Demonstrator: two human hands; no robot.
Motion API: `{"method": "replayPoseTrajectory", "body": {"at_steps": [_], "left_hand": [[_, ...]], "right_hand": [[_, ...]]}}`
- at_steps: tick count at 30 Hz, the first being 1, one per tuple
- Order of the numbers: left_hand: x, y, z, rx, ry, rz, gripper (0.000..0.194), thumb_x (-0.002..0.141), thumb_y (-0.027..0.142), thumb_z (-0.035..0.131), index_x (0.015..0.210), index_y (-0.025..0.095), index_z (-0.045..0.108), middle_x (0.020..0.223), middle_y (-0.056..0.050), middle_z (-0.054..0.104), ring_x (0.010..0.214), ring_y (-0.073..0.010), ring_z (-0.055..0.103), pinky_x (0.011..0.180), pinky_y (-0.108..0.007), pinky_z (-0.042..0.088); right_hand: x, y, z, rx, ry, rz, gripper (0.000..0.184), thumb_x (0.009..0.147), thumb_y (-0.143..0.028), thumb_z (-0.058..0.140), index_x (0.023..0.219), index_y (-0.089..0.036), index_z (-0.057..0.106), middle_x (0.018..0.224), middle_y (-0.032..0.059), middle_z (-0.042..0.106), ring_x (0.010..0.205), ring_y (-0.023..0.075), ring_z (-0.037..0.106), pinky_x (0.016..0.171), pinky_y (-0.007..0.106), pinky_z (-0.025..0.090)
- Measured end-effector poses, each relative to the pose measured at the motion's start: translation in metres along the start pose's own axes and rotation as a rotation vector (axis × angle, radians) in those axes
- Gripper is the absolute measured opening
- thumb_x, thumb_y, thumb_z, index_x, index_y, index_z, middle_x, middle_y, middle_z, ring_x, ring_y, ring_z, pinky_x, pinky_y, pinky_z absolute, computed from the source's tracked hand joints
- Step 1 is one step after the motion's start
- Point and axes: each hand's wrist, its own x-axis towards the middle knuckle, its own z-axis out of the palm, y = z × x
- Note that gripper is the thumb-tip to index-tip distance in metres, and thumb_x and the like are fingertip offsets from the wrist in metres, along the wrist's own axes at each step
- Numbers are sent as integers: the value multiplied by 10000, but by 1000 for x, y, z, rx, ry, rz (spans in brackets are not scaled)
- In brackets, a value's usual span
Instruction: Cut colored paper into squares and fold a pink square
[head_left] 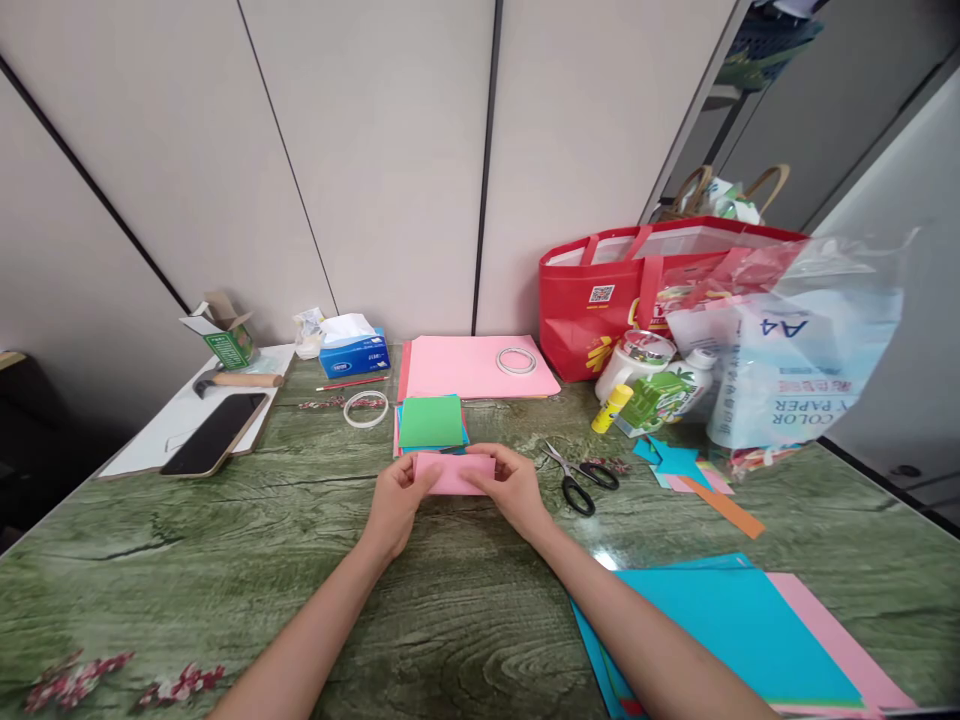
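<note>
Pink paper (454, 475), one folded-looking piece, is held by its two ends in the head view: the left hand (397, 500) pinches one, the right hand (514, 485) the other, just above the bench (262, 560) and just this side of a small stack topped by a green sheet (431, 422). On the right, a clear plastic packet (795, 380) reads "A4", "COLOR" and "PAPER", upside down; one red bag (570, 310) bears a QR code. Counted: one pair of scissors (568, 470), one yellow glue stick (612, 409), two pale rings (365, 425), one hammer (244, 379), one phone (216, 433), one blue tissue box (354, 358), its label too small to read.
</note>
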Motion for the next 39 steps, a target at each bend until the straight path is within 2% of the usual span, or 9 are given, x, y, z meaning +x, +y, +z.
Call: {"method": "replayPoseTrajectory", "body": {"at_steps": [2,6,14,20,24,34,39], "left_hand": [[0,1,1,-46,32,-9,217,593,256,740,764,144,664,688,-3,651,631,-94,552,628,-206,446],[0,2,2,-90,22,-34,197,603,256,734,751,140,675,686,-11,659,636,-94,565,623,-203,460],[1,-4,6,-46,6,-37,245,566,267,752,762,133,692,666,-23,672,599,-113,576,611,-236,458],[3,-9,5,-54,-25,-13,193,628,282,715,768,152,690,669,-11,668,590,-104,562,597,-227,441],[3,-9,5,-38,-1,0,147,654,262,695,761,160,698,669,-1,663,602,-97,545,591,-213,426],[3,-9,2,10,39,-22,189,633,295,704,757,152,698,655,2,648,605,-106,525,579,-213,403],[4,-9,1,20,63,1,210,608,306,720,734,138,699,635,-1,646,571,-98,514,559,-208,396]], "right_hand": [[-1,-1,0,-7,13,2,262,603,-314,714,825,-190,653,839,46,676,738,198,606,643,299,481],[0,-2,-2,-51,17,-37,225,621,-285,703,826,-202,657,854,39,679,791,205,609,694,316,478],[-1,0,-7,-116,-26,-71,156,693,-264,646,833,-204,682,850,34,677,797,189,614,732,311,471],[-1,0,-10,-165,-18,-57,169,695,-252,653,858,-217,683,895,14,695,818,175,619,741,293,470],[-2,-1,-10,-184,-15,-41,177,706,-261,643,874,-227,685,912,13,699,805,175,626,737,299,476],[-1,0,-7,-131,-27,0,182,701,-293,637,865,-236,691,912,16,699,832,202,626,757,328,474],[-1,3,-6,-57,-14,26,241,678,-318,646,891,-206,663,925,41,679,782,194,611,666,303,481]]}}
